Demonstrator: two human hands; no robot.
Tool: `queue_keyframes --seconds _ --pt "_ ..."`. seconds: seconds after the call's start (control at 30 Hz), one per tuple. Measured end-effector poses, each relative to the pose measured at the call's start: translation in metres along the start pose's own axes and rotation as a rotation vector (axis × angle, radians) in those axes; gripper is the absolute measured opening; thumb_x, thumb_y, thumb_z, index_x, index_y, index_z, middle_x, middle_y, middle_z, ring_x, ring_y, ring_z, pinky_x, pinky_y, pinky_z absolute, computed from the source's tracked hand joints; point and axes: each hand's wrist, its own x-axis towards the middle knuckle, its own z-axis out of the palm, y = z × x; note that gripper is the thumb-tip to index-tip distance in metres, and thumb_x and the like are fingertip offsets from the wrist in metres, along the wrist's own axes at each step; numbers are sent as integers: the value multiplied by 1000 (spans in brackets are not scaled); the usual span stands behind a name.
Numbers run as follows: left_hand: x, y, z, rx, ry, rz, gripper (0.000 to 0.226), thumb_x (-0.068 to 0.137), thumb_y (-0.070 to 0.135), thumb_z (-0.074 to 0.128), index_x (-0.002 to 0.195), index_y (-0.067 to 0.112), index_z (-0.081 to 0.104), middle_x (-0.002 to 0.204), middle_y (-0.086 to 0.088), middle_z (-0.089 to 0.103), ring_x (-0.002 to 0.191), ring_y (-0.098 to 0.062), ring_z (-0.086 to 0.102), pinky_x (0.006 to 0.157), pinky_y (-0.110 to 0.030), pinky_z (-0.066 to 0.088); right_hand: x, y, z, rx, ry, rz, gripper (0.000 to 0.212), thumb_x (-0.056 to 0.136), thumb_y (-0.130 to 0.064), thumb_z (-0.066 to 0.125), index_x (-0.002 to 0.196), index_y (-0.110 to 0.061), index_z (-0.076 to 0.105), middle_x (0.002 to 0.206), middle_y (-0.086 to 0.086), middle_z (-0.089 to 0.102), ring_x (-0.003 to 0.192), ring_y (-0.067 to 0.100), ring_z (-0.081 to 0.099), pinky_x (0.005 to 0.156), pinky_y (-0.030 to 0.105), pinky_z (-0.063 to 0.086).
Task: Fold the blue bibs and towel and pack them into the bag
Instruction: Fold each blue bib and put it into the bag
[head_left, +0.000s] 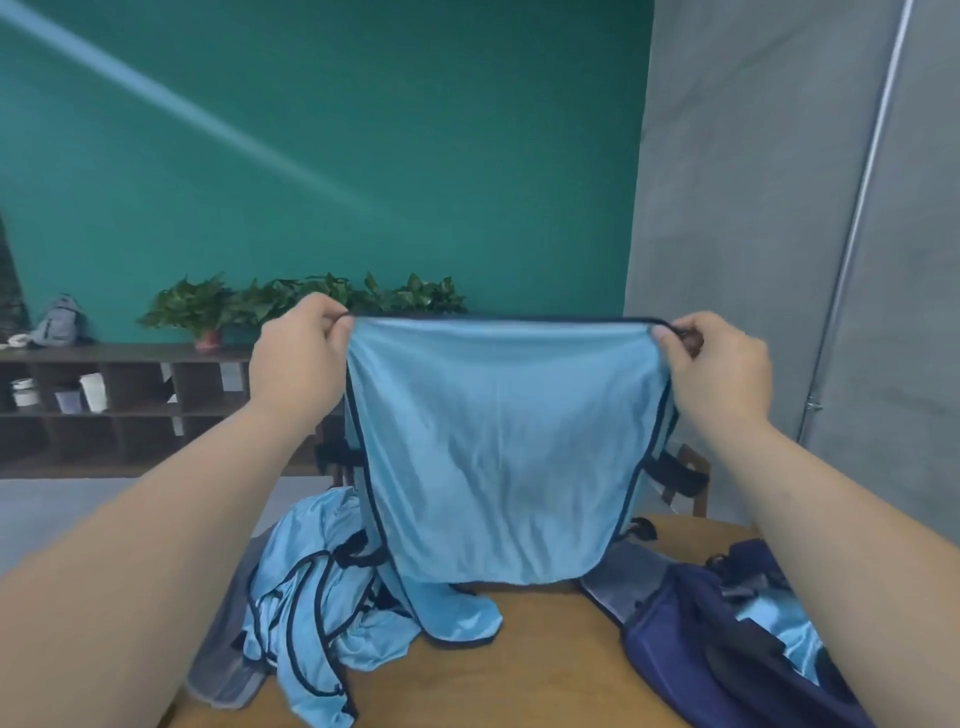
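Note:
A light blue bib (498, 457) with dark trim hangs spread out in the air above the wooden table (535, 670). My left hand (301, 364) pinches its top left corner and my right hand (717, 369) pinches its top right corner, stretching the top edge straight. The bib's lower end trails onto the table. A crumpled pile of blue bibs (322, 613) lies at the left on a grey towel (228, 670). The dark navy bag (691, 660) sits open at the right with light blue cloth (779, 623) inside.
A grey cloth (618, 582) lies beside the bag. Behind the table stand a wooden chair (691, 478), a low dark shelf (130, 410) with cups, potted plants (208, 312) and a grey backpack (60, 322) against a green wall.

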Motion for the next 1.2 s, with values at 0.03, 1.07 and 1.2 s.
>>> queue_keyframes --seconds 0.03,1.07,1.2 --pt "3 1 -1 -21 11 -19 12 107 34 56 110 24 64 92 7 67 86 -22 61 77 -36 48 3 -1 -3 8 28 3 23 101 -48 64 99 -26 70 85 -7 68 81 21 61 70 34 48" --pt "21 84 -42 -887 111 -290 10 110 12 43 105 20 46 99 -10 77 76 -28 79 74 -49 66 43 -90 -37 667 164 259 13 110 -23 38 104 -31 47 90 0 79 47 23 68 46 29 43" --pt "19 87 -50 -891 118 -227 8 110 12 42 111 18 46 105 -7 75 84 -21 80 77 -48 66 46 -89 -50 657 142 165 12 110 -22 38 108 -31 46 98 2 77 52 26 72 45 33 51"
